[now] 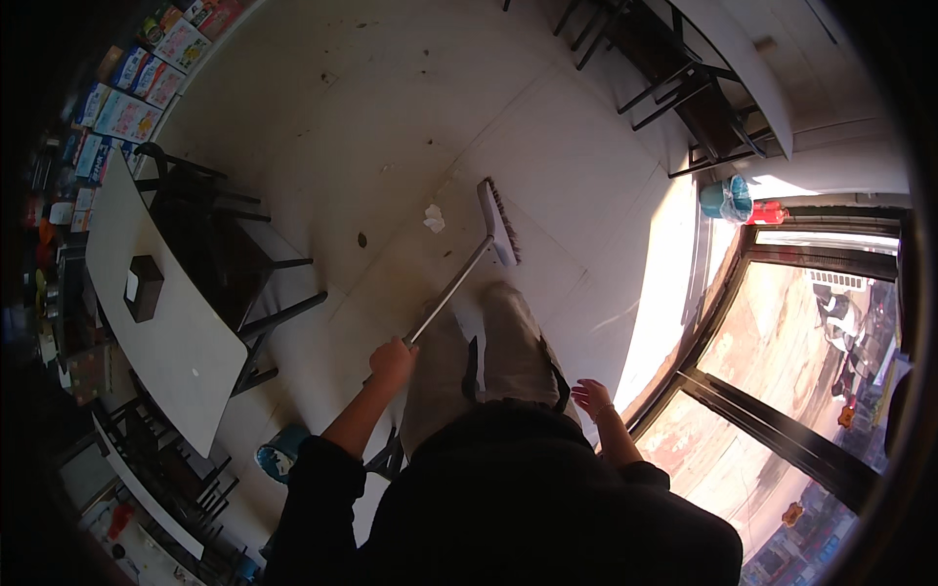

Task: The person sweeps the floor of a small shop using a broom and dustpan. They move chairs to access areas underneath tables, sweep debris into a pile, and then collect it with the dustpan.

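Note:
My left hand [392, 364] is wrapped around the handle of a broom [448, 293]. The broom's pale head [492, 220] rests on the floor ahead of my feet, with its dark bristles facing right. Left of the head lies a crumpled white scrap [434, 218], apart from it. Beyond that is a dark dry leaf [362, 239], and smaller dark bits are scattered farther off. My right hand [591, 395] hangs beside my right thigh with its fingers apart, holding nothing.
At left stand a white-topped table [165, 315] with a dark tissue box [143, 288] and dark chairs [212, 227]. A blue bin [282, 453] is behind my left side. Right are a lined bin [722, 199], a red fire extinguisher [767, 213] and glass doors [762, 322]. Chairs [703, 110] line the far right.

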The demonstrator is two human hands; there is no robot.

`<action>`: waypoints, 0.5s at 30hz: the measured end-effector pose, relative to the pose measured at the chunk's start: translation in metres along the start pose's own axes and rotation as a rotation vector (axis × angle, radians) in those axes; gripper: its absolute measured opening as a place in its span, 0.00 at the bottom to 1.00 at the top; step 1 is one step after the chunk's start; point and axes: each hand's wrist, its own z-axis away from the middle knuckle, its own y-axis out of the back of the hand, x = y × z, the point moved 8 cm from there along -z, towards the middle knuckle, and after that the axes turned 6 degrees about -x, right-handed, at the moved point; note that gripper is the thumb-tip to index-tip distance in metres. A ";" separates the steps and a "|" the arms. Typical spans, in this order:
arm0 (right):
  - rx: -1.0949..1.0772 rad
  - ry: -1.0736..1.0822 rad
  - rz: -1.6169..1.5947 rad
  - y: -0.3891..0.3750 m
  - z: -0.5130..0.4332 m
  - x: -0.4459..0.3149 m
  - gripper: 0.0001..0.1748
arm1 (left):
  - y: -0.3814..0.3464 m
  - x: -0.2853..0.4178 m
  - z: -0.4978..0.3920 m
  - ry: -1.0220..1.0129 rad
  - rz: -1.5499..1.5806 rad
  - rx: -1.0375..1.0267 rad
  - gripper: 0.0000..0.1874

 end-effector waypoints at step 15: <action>0.124 0.070 -0.394 -0.003 0.098 0.139 0.12 | -0.029 -0.065 -0.171 -0.090 -0.626 -0.327 0.25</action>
